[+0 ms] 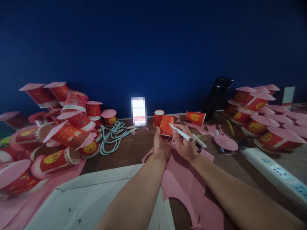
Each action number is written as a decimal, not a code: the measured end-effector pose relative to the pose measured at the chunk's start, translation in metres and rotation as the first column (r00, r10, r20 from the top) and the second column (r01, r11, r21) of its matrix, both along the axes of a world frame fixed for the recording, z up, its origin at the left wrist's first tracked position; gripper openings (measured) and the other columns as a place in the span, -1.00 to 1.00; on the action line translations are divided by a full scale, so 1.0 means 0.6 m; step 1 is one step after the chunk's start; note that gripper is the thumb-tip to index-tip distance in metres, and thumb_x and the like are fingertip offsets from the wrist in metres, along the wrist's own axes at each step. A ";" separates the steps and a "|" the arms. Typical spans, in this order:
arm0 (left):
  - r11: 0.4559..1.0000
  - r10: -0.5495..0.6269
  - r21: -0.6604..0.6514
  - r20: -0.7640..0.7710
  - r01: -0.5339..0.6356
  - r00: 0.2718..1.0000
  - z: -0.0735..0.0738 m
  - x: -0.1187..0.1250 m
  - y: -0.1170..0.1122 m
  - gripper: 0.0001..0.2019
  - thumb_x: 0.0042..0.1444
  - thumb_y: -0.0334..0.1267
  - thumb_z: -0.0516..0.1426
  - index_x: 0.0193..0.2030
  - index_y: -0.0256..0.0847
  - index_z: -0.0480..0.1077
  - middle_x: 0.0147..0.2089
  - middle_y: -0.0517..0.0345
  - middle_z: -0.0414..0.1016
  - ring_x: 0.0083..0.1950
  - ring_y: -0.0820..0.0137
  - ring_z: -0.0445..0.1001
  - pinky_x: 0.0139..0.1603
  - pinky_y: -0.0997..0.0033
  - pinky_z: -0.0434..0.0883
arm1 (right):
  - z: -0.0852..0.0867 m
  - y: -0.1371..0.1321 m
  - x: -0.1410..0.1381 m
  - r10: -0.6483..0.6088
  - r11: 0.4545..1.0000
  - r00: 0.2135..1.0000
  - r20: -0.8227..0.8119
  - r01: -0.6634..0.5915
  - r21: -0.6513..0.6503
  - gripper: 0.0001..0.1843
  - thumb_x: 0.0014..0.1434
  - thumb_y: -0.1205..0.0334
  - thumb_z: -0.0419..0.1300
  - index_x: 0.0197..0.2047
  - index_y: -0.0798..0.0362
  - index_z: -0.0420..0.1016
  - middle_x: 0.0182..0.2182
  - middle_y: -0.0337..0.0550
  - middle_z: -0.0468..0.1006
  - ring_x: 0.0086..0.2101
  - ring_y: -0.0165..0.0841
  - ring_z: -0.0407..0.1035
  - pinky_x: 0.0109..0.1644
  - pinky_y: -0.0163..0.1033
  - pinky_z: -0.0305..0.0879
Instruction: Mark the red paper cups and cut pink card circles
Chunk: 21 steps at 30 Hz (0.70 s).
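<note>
In the middle of the head view, my left hand (161, 145) is wrapped round a red paper cup (166, 126), which it holds tilted above the table. My right hand (185, 143) grips a white marker pen (182, 133), its tip at the cup's side near the right edge. Whether the tip touches the cup I cannot tell for sure. Just behind the held cup stands another red paper cup (158, 118) with a white rim. Beneath both hands lies pink paper (182, 179) with rounded cut-outs.
Piles of red cups with pink paper discs stand left (69, 134) and right (256, 124). A pale blue cable (112, 140), lit phone (138, 110), black bottle (217, 95), lying red cup (195, 117), pink disc (225, 142), white power strip (268, 169) and white board (100, 198) surround the hands.
</note>
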<state>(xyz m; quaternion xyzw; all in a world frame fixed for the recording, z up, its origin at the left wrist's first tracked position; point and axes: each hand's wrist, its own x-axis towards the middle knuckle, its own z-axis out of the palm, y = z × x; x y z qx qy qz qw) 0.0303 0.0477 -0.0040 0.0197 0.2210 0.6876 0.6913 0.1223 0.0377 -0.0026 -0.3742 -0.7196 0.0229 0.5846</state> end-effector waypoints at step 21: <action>1.000 -0.007 0.004 0.008 0.007 1.000 -0.002 0.000 0.001 -0.63 0.16 -0.05 0.08 -0.01 -0.23 0.43 0.07 -0.05 0.47 -0.05 0.36 0.50 -0.13 0.44 0.43 | -0.003 0.002 0.001 -0.030 0.999 0.999 0.014 0.030 0.011 -0.76 0.26 0.23 0.07 0.00 0.02 0.33 -0.13 -0.01 0.49 -0.18 -0.27 0.44 -0.07 -0.09 0.41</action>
